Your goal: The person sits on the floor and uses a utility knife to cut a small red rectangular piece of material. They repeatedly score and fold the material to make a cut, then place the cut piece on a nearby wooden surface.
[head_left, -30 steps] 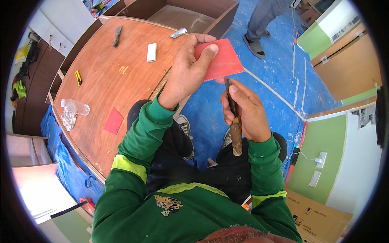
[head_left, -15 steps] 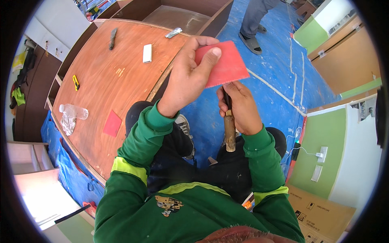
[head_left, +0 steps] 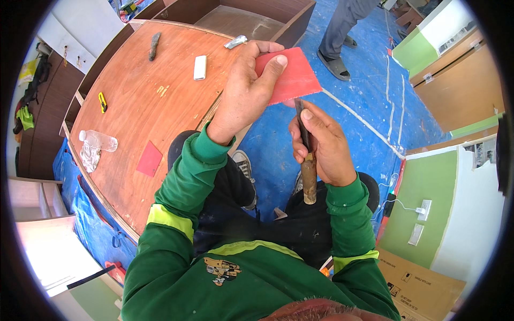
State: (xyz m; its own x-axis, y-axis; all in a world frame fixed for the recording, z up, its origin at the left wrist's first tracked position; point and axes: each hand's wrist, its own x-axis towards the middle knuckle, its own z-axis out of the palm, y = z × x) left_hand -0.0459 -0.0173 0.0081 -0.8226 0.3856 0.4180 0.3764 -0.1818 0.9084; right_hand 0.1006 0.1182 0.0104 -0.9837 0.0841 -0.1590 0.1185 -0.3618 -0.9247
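My left hand [head_left: 249, 88] is closed on a thin red sheet [head_left: 295, 75], thumb on top and the other fingers mostly hidden behind it. The sheet is held up at a tilt, and its lower edge looks rough. Just below it, my right hand [head_left: 326, 139] grips a chisel [head_left: 309, 174] around its dark metal blade. The chisel's worn wooden handle hangs down out of the grip, over my lap. Its blade end reaches the sheet's lower edge; whether they touch I cannot tell. A second red piece [head_left: 149, 159] lies flat on the wooden panel [head_left: 160, 117] to my left.
On the panel rest a yellow utility knife [head_left: 103, 102], a clear plastic bottle [head_left: 100, 140], a white box-shaped item [head_left: 200, 68] and a dark tool [head_left: 154, 46]. Blue sheeting [head_left: 364, 117] covers the floor. A person's legs [head_left: 342, 32] stand ahead. Cardboard [head_left: 423, 278] lies at right.
The red sheet and my left hand have moved slightly left and up. My right hand has turned and dropped a little, so more of the chisel's blade shows.
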